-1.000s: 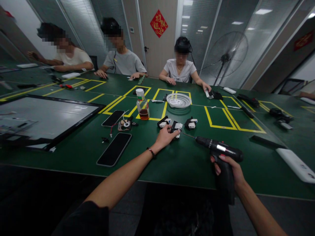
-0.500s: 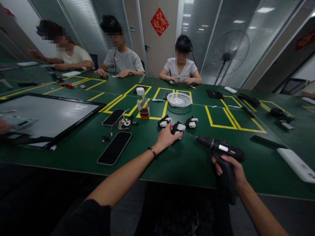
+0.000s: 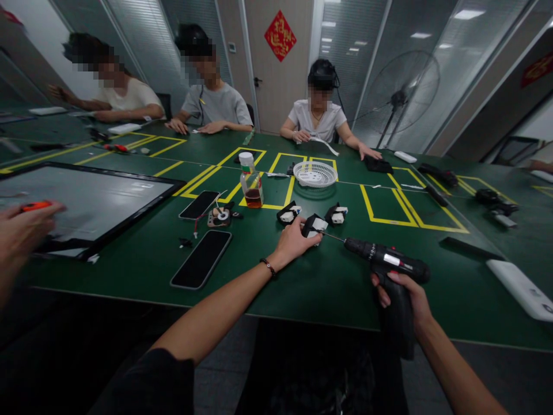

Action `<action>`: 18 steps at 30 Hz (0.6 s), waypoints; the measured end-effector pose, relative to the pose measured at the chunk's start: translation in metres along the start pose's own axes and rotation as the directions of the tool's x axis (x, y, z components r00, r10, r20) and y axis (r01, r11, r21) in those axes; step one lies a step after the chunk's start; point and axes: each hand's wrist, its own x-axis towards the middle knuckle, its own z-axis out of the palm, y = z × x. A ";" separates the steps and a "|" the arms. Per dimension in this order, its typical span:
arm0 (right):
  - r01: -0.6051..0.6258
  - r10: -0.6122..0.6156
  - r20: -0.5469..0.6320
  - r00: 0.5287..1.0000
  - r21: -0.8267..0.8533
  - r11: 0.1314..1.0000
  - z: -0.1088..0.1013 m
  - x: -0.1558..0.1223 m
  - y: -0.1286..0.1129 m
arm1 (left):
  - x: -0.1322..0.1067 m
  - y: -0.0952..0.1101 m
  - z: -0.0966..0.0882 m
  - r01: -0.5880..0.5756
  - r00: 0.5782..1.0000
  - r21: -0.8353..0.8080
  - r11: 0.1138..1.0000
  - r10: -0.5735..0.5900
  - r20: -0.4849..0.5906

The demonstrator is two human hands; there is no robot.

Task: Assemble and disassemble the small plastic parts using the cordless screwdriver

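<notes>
My left hand [image 3: 294, 242] reaches across the green table [image 3: 328, 282] and grips the middle one of three small black-and-white parts [image 3: 314, 225]. My right hand [image 3: 404, 294] is wrapped round the handle of a black electric screwdriver [image 3: 384, 262]. Its thin bit points left and its tip meets the part that my left hand holds. The other two parts lie just behind, one to the left [image 3: 288, 214] and one to the right [image 3: 336, 215].
Two dark phones [image 3: 201, 259] [image 3: 199, 205], a small gadget with wires [image 3: 219, 217], a bottle of brown liquid [image 3: 251, 183] and a white basket [image 3: 314, 174] lie ahead. A large flat screen [image 3: 78, 202] lies left. Another person's hand [image 3: 21, 230] enters at left. Three people sit opposite.
The screwdriver bit has moved left onto the part under my left hand. Another person's hand with something orange has come in at the left edge.
</notes>
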 end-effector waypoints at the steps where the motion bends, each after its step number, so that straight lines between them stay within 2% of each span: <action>1: 0.003 -0.003 0.000 1.000 -0.003 1.000 0.000 0.000 0.000 | 0.000 0.000 0.000 0.003 1.000 0.013 1.000 -0.003 -0.005; 8: -0.008 0.008 -0.003 1.000 0.002 1.000 -0.003 0.001 0.004 | -0.001 0.002 -0.003 -0.011 0.998 0.121 0.993 0.018 -0.060; 18: -0.036 0.036 -0.004 0.999 0.003 0.999 -0.006 0.000 0.006 | -0.004 0.008 -0.006 -0.017 0.997 0.234 0.972 0.034 -0.071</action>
